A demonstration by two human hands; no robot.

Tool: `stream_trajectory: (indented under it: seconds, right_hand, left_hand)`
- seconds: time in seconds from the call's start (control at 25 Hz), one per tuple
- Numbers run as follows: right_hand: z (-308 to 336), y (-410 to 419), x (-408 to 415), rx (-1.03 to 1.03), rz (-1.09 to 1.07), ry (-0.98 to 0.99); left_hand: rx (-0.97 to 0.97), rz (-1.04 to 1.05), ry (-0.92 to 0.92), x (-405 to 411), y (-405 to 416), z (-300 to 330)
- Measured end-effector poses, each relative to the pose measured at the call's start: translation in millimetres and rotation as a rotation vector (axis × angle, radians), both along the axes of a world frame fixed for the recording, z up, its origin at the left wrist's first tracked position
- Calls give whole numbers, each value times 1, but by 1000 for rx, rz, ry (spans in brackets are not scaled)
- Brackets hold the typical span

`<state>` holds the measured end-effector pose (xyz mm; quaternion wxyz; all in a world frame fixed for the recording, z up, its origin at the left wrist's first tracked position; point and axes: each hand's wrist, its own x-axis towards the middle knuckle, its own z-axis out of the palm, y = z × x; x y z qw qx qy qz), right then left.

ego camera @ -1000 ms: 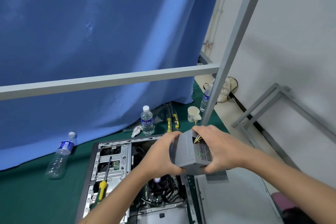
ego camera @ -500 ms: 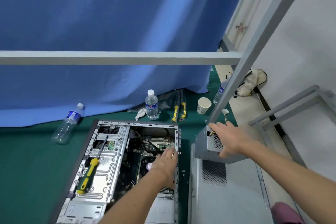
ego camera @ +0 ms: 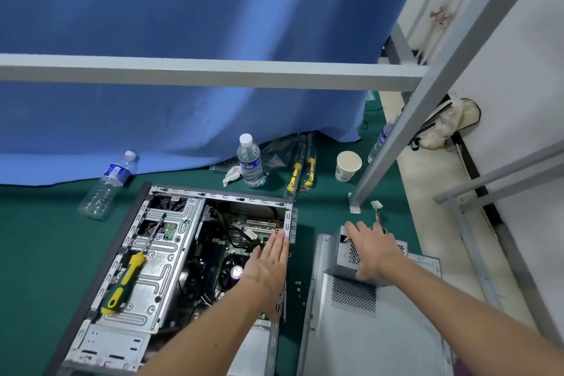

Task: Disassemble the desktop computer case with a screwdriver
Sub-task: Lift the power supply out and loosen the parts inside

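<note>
Head view: open computer case [ego camera: 171, 253] holds screwdriver [ego camera: 126, 279].

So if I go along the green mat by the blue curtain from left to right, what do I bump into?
Lying bottle → crumpled tissue → standing bottle → two yellow-handled tools → paper cup → a third bottle, partly hidden behind the grey metal post.
</note>
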<state>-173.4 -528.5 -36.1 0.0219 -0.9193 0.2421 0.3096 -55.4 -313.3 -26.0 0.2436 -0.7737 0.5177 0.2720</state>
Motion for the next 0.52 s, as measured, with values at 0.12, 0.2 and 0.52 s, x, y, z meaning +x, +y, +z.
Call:
stream_trajectory:
  seconds: [0.12,0.2,0.52]
  right_hand:
    - [-6,-4,9,16,-4,6]
    - [-9,-5,11,29,1,2]
    - [-12,-10,15,75,31,-58]
  left_hand:
    - [25,-9,-32,-4,-2,0]
    - [-3,7,-44,-5,-3,0]
    - [74,-25,-42,-6,-8,8]
